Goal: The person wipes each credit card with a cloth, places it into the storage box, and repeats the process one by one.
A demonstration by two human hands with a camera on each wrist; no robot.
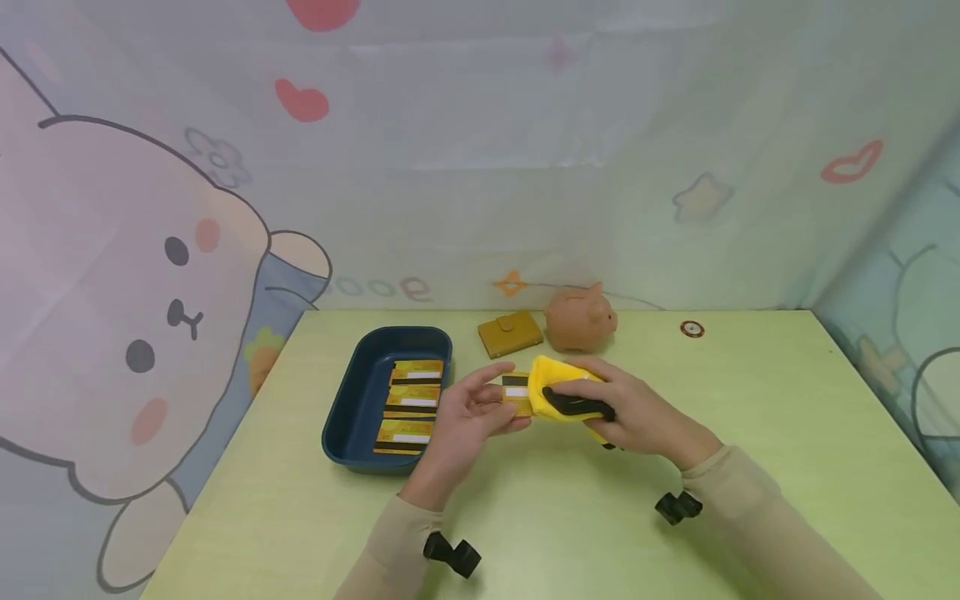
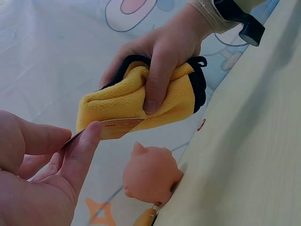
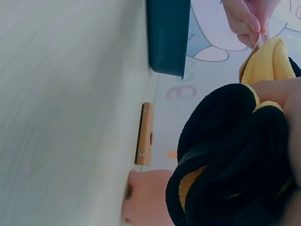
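Note:
Between its thumb and fingers, my left hand (image 1: 468, 417) pinches a gold card (image 1: 517, 395) with a black stripe and a white strip. My right hand (image 1: 632, 410) grips a folded yellow cloth (image 2: 113, 103) with dark edging. The cloth lies against the card and covers its right end in the head view. In the right wrist view, the bunched dark-edged folds of the cloth (image 3: 225, 150) fill the lower right. Left of my left hand stands a dark blue tray (image 1: 348, 400) with three similar gold cards (image 1: 411, 402) lying in it.
Behind my hands, a tan wallet (image 1: 511, 333) with a snap lies next to a pink piggy bank (image 1: 579, 320). A small red-and-white round chip (image 1: 692, 329) lies at the back right of the light table (image 1: 750, 400). A printed cloth backdrop (image 1: 480, 167) hangs behind.

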